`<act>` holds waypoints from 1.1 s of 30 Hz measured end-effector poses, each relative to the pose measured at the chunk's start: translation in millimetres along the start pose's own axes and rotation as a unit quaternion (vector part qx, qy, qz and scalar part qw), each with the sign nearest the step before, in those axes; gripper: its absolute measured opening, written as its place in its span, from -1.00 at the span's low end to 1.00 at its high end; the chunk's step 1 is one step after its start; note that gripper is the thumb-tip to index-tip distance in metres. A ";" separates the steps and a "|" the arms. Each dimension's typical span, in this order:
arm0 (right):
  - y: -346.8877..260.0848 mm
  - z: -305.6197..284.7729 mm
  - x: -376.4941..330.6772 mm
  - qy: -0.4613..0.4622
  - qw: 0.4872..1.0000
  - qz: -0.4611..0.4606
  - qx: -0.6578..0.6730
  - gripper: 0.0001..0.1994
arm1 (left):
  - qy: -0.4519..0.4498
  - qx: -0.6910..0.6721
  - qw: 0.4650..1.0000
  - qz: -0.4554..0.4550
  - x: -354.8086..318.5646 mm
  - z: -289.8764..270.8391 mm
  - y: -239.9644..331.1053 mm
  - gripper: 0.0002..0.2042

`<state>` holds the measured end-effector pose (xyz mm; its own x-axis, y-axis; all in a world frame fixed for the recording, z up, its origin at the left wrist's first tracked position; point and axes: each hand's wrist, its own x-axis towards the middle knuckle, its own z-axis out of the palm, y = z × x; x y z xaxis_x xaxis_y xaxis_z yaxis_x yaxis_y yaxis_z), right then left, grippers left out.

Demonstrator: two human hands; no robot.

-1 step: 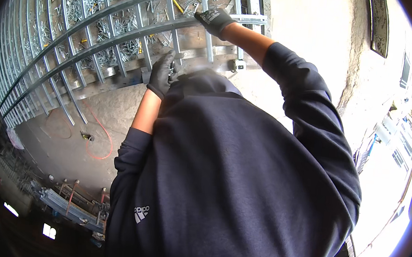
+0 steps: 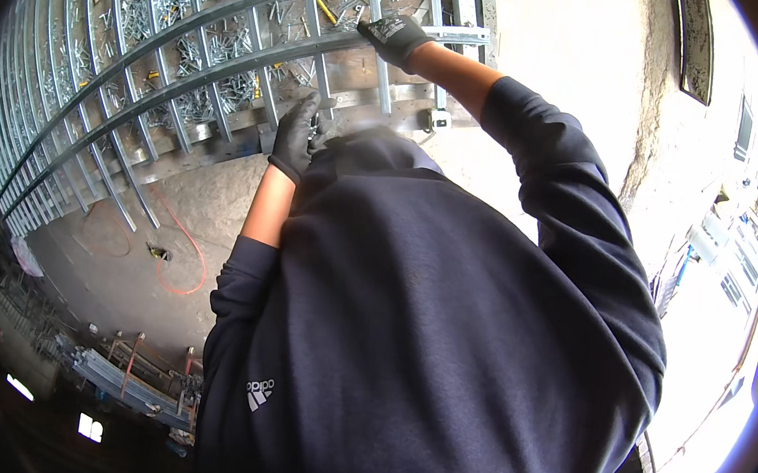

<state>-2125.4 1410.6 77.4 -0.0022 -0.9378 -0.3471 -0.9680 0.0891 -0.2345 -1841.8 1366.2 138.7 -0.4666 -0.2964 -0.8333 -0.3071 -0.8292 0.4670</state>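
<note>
My right hand (image 2: 394, 40), in a dark work glove, has its fingers closed round the lower curved metal rail (image 2: 324, 42), close to the rail's right end. Closer to my body, my left hand (image 2: 294, 137) wears a matching glove. Its fingers are curled, and a small dark and shiny part shows beside them; what they hold I cannot make out. Straight metal bars (image 2: 265, 91) cross the curved rails to form a slatted frame. Loose screws (image 2: 219, 51) lie in heaps under this frame. My dark sweatshirt fills the middle of the view.
A yellow stick-like piece (image 2: 327, 10) lies among the screws. At the table edge sits a small pale boxy device (image 2: 439, 120). An orange hose (image 2: 201, 257) loops over the floor at left. Stacked metal bars (image 2: 123, 381) stand at lower left.
</note>
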 end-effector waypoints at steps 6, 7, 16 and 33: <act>-21.6 -3.2 -14.7 -0.016 0.994 0.105 0.022 -0.67 | -0.018 -0.016 1.000 -0.001 -7.4 -15.3 -9.7 -0.63; -22.7 -4.0 -16.9 -0.051 0.994 0.089 0.037 -0.67 | -0.022 -0.012 1.000 0.004 -8.5 -17.2 -11.6 -0.62; -24.0 0.1 -7.2 -0.080 0.993 0.087 0.021 -0.68 | 0.005 -0.021 1.000 0.006 -16.8 -19.6 -15.0 -0.63; -59.0 -17.9 -68.4 0.108 0.791 0.141 0.585 -0.81 | 0.033 -0.049 0.997 0.041 -17.2 -10.0 -7.8 -0.55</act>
<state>-2072.6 1463.5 131.2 -0.3415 -0.8494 -0.4023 -0.0269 0.4367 -0.8992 -1823.1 1373.0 146.4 -0.4294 -0.3930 -0.8131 -0.1867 -0.8423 0.5057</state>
